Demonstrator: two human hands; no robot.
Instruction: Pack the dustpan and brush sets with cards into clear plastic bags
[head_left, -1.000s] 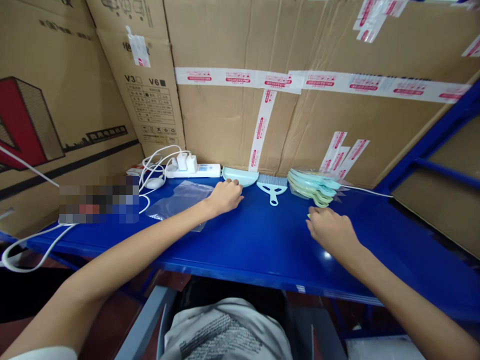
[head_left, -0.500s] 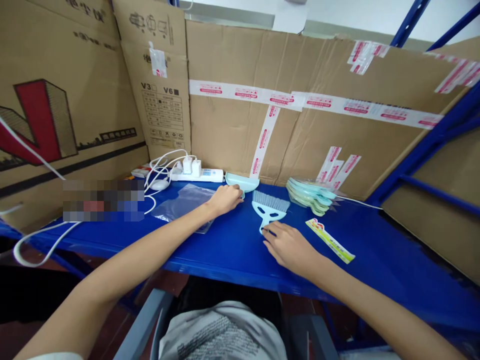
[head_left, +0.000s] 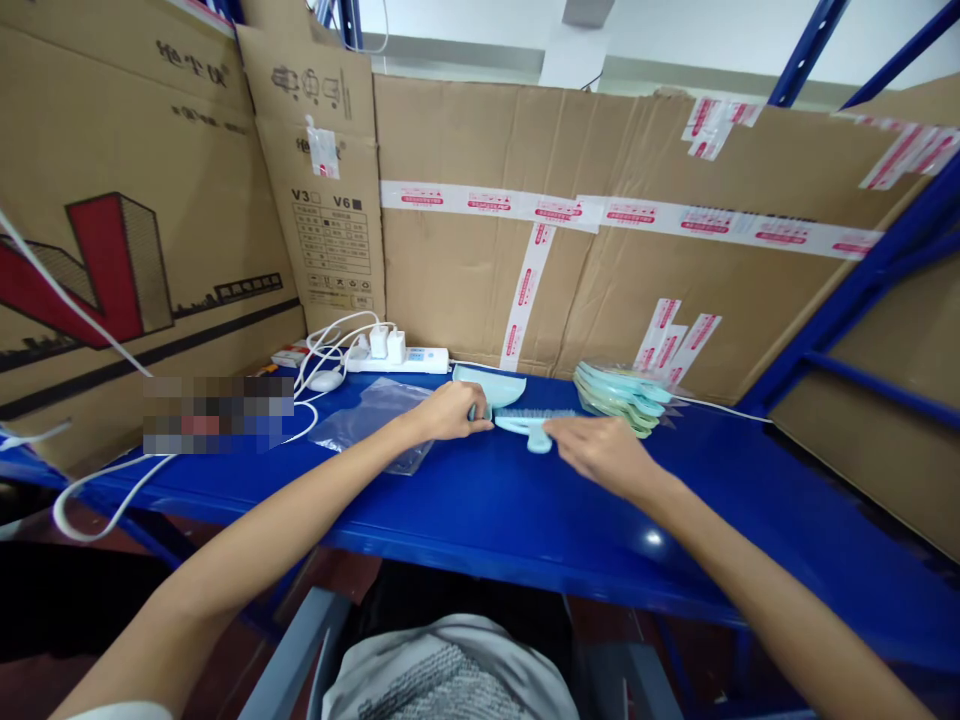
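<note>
Gripping pale-blue mini dustpan [head_left: 491, 386] by its handle, left hand [head_left: 448, 412] closed around it on blue shelf [head_left: 480, 500]. Right hand [head_left: 600, 452] pinches handle of matching brush [head_left: 525, 424], held flat just beside dustpan. Clear plastic bag [head_left: 373, 420] lies left, contents unclear. Stack of bagged dustpan sets [head_left: 621, 393] right. Power strip [head_left: 397, 358] with chargers behind, against cardboard boxes [head_left: 465, 260].

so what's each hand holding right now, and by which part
The left hand grips the small dustpan at its near edge. The right hand holds the mini brush by its handle end, bristles lying sideways toward the dustpan.
</note>
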